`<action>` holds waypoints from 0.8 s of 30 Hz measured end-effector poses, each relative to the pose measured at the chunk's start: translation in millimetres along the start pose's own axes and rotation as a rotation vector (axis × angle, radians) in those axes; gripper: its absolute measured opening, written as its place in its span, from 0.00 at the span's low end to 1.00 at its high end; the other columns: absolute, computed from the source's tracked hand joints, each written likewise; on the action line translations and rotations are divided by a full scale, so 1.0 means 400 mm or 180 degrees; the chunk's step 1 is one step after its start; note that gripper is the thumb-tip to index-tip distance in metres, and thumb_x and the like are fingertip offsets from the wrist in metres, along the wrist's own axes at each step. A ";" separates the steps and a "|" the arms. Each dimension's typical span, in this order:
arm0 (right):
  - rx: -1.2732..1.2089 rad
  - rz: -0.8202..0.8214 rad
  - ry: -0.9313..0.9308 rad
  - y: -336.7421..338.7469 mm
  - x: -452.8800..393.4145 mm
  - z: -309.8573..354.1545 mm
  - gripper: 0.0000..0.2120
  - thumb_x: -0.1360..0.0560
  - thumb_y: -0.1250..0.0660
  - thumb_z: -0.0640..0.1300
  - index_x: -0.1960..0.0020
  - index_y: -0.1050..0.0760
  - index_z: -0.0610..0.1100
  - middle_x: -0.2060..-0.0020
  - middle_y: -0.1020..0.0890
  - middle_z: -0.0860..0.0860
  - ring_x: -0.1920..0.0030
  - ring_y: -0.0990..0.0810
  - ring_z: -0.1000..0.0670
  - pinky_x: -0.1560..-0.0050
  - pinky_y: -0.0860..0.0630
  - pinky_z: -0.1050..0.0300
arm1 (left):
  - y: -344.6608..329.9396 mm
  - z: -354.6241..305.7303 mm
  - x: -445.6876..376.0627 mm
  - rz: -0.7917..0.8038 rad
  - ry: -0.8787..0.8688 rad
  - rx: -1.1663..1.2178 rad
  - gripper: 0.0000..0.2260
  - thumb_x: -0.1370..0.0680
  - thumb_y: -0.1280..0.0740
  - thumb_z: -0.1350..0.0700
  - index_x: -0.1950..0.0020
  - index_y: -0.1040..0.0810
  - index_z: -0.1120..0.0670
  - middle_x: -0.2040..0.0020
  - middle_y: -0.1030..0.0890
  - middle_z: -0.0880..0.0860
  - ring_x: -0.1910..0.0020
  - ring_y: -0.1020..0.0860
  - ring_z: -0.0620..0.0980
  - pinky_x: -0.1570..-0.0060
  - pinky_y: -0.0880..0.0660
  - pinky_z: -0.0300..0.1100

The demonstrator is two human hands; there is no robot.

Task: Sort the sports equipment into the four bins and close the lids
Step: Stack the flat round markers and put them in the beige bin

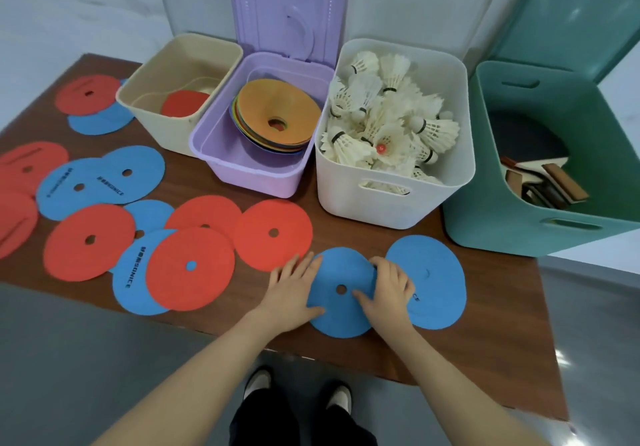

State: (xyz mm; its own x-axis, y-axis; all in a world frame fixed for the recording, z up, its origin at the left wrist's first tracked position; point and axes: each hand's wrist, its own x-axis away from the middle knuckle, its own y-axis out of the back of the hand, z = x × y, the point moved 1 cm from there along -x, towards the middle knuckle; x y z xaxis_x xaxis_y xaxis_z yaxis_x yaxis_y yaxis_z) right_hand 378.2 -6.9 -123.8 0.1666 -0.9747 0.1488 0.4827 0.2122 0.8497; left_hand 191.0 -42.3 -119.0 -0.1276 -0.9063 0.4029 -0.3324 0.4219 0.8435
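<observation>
Two flat blue discs lie overlapped near the table's front edge. My left hand [294, 289] rests with fingers spread on the left rim of the nearer blue disc [341, 307]. My right hand [389, 289] pinches that disc's right edge where it overlaps the second blue disc [436, 283]. Several more red and blue discs [188, 272] are scattered over the table's left half. The beige bin [145, 99] holds one red disc. Stacked cones sit in the purple bin [249, 175], shuttlecocks fill the white bin [388, 203], and the green bin [502, 231] holds paddles.
All four bins stand in a row at the back of the brown table [485, 352], each with its lid raised against the wall. The table's front edge is close to my hands, and my shoes [298, 390] show on the grey floor below.
</observation>
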 end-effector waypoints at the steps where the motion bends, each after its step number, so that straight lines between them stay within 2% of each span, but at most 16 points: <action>1: -0.0076 -0.0067 0.0060 -0.001 0.004 0.001 0.25 0.29 0.30 0.44 0.35 0.34 0.46 0.38 0.30 0.50 0.35 0.36 0.46 0.34 0.49 0.51 | 0.001 -0.003 0.002 -0.0026 0.0016 0.0012 0.43 0.26 0.34 0.43 0.24 0.61 0.48 0.23 0.56 0.48 0.25 0.56 0.51 0.29 0.54 0.52; 3: -0.0203 -0.0175 0.0139 0.003 0.007 -0.003 0.22 0.29 0.30 0.42 0.37 0.32 0.47 0.41 0.27 0.52 0.38 0.33 0.47 0.34 0.48 0.51 | 0.005 -0.012 0.004 -0.0090 0.0032 0.0045 0.44 0.27 0.33 0.45 0.24 0.62 0.48 0.23 0.53 0.50 0.25 0.55 0.53 0.29 0.53 0.52; 7: -0.0462 -0.0256 0.0257 0.026 0.002 -0.017 0.20 0.28 0.31 0.41 0.38 0.30 0.48 0.45 0.25 0.54 0.42 0.30 0.50 0.39 0.48 0.57 | 0.003 -0.022 0.001 -0.0254 0.0059 0.0102 0.45 0.29 0.31 0.46 0.24 0.60 0.47 0.27 0.45 0.54 0.29 0.46 0.57 0.32 0.47 0.51; 11: -0.0559 -0.0378 0.0257 0.055 -0.006 -0.040 0.24 0.27 0.31 0.41 0.33 0.32 0.49 0.44 0.25 0.55 0.42 0.30 0.55 0.35 0.45 0.52 | 0.003 -0.055 -0.012 -0.0499 -0.0059 0.0317 0.43 0.29 0.31 0.50 0.24 0.56 0.47 0.30 0.46 0.53 0.35 0.39 0.56 0.36 0.41 0.49; 14: -0.0562 -0.0613 0.0060 0.092 -0.015 -0.086 0.24 0.27 0.31 0.42 0.32 0.32 0.48 0.44 0.24 0.53 0.42 0.29 0.53 0.38 0.45 0.56 | 0.008 -0.109 -0.054 -0.0656 -0.0318 0.0306 0.40 0.29 0.32 0.55 0.23 0.53 0.50 0.29 0.46 0.55 0.36 0.38 0.57 0.36 0.37 0.49; 17: -0.0511 -0.0804 -0.0277 0.132 -0.023 -0.147 0.24 0.27 0.31 0.41 0.32 0.32 0.46 0.40 0.25 0.51 0.39 0.29 0.49 0.40 0.45 0.56 | 0.013 -0.184 -0.106 -0.0525 -0.0563 0.0815 0.38 0.28 0.34 0.59 0.23 0.51 0.52 0.28 0.47 0.55 0.33 0.40 0.57 0.33 0.38 0.49; 20: -0.0298 -0.0745 -0.0839 0.153 -0.029 -0.209 0.25 0.27 0.31 0.43 0.31 0.33 0.44 0.37 0.28 0.46 0.37 0.31 0.43 0.38 0.42 0.49 | 0.011 -0.251 -0.141 -0.0186 -0.0439 0.1353 0.36 0.25 0.34 0.59 0.23 0.52 0.53 0.26 0.49 0.55 0.28 0.45 0.56 0.30 0.42 0.47; 22: -0.0098 -0.0596 -0.1218 0.153 -0.027 -0.235 0.26 0.27 0.32 0.47 0.31 0.34 0.42 0.36 0.31 0.42 0.37 0.34 0.39 0.38 0.40 0.44 | -0.003 -0.269 -0.157 -0.0076 -0.0185 0.0899 0.36 0.24 0.35 0.53 0.23 0.53 0.54 0.24 0.50 0.58 0.27 0.47 0.60 0.29 0.45 0.50; 24: 0.0082 -0.0480 -0.1352 0.145 -0.025 -0.243 0.28 0.26 0.33 0.49 0.29 0.36 0.41 0.34 0.34 0.41 0.37 0.35 0.37 0.38 0.40 0.44 | -0.015 -0.276 -0.162 -0.0011 -0.0032 0.0450 0.36 0.23 0.36 0.48 0.23 0.54 0.55 0.24 0.51 0.59 0.27 0.48 0.61 0.30 0.47 0.52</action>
State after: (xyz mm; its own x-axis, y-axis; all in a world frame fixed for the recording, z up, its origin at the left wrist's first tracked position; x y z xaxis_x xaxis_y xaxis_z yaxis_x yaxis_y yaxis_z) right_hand 488.0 21.8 -125.2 -0.2745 -0.9379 0.2121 0.4519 0.0689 0.8894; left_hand 304.4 16.8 -111.0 -0.1354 -0.9083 0.3958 -0.4612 0.4113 0.7862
